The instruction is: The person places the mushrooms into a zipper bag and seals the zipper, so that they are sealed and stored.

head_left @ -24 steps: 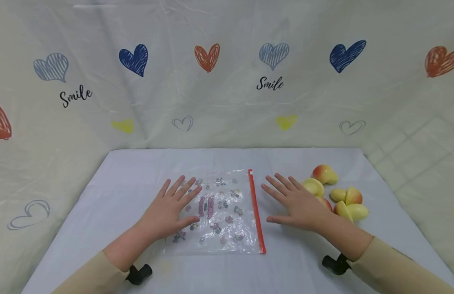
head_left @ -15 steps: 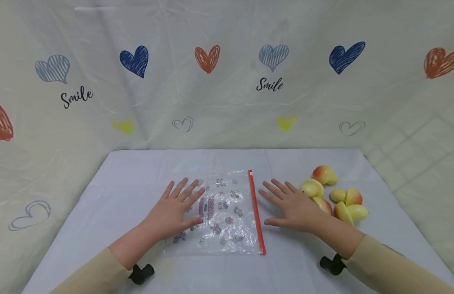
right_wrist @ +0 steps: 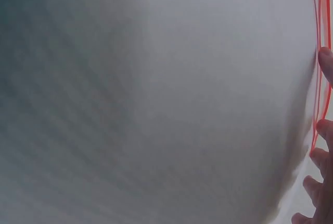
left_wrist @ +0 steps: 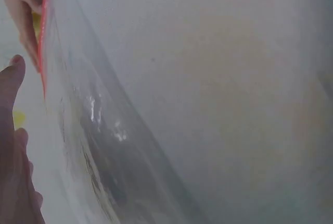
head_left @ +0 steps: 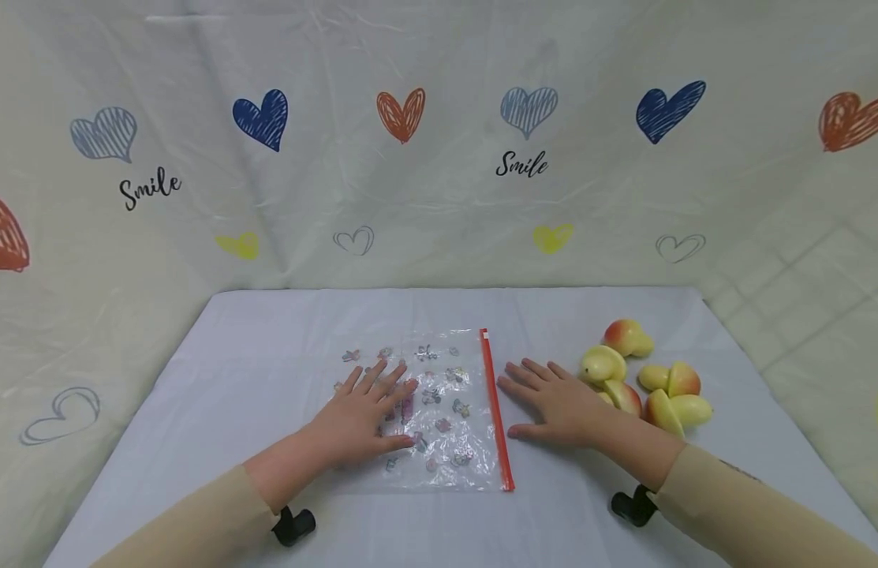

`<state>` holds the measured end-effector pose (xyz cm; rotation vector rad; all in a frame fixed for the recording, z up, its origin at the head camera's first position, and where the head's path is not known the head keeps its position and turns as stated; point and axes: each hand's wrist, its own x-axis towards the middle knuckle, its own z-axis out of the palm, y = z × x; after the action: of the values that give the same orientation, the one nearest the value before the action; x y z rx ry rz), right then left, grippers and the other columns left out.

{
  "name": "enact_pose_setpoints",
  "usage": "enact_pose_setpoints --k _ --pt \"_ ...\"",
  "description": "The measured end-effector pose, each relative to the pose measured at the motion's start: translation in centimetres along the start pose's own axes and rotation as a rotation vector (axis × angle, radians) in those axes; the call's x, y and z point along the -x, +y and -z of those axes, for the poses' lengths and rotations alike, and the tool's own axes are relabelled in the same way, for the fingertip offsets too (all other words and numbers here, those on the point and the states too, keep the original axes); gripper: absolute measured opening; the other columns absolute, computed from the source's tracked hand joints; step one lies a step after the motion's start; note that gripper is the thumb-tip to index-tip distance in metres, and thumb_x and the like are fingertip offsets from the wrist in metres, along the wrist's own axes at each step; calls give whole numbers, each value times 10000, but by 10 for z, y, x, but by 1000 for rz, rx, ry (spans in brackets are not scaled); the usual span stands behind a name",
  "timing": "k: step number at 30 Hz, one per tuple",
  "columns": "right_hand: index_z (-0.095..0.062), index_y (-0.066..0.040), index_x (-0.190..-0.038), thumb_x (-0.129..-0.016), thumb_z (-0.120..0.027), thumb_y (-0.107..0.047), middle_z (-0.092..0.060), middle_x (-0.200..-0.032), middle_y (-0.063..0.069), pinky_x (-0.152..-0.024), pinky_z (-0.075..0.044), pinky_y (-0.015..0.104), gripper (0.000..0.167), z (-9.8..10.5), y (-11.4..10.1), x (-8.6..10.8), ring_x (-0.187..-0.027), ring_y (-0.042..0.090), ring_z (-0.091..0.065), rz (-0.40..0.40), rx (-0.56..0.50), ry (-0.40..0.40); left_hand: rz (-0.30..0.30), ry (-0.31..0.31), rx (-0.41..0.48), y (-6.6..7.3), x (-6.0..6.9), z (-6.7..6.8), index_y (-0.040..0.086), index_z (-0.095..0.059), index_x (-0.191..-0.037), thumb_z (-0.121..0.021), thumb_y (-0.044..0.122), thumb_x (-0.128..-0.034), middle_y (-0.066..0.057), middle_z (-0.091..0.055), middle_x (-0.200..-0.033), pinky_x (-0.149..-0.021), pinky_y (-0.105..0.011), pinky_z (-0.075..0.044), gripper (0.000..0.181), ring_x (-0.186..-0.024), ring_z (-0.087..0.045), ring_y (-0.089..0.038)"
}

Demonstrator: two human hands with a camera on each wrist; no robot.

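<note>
My left hand (head_left: 360,426) is spread over the near left part of a clear zip bag (head_left: 460,432), its fingers straight and fanned, holding nothing; I cannot tell whether the palm touches the plastic. The bag lies flat beneath and to the right of those fingers, its far edge beyond my fingertips, small cartoon figures printed across it and a pink bar (head_left: 407,404) showing between my index finger and thumb. Its red zip strip (head_left: 497,418) runs between my two hands, just beside the fingertips of my right hand (head_left: 562,409). That hand's fingers are also straight, thumb apart, with nothing in their grasp. Just beyond and to the right of its knuckles sit pieces of yellow-and-red fruit: a yellow one (head_left: 604,364) close by, a red-cheeked one (head_left: 625,397) beside my wrist, a pear-like one (head_left: 629,338) farther off, and a small cluster (head_left: 687,380) more to the right. Under it all is a white-covered table (head_left: 254,339). Back from my fingers, a black wrist camera (head_left: 294,526) pokes out below my beige left sleeve (head_left: 211,505).
</note>
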<state>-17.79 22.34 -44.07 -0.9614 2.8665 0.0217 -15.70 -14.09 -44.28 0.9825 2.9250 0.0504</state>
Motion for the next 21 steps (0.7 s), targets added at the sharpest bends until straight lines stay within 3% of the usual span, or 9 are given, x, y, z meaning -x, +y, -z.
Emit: enact_pose_setpoints --k 10,21 --pt "-268 -324 -1575 -817 -468 -817 -214 -1643 9 -1165 -194 577 926 0 -1 -9 -1506 307 -160 -47 -20 -83 10 -159 95 10 -8 -5 335 -189 -1591 -350 768 -912 -5 -97 -1664 -1180 -588 -42 822 -1519 -37 -321" --pt "-302 -256 -1572 -857 -423 -799 -174 -1653 45 -1172 -171 577 906 -4 -1 -16 -1510 323 -132 -17 -21 -99 20 -230 87 17 -12 -4 348 -160 -1593 -336 773 -911 -8 -56 -1667 -1182 -584 -43 822 -1517 -10 -334"
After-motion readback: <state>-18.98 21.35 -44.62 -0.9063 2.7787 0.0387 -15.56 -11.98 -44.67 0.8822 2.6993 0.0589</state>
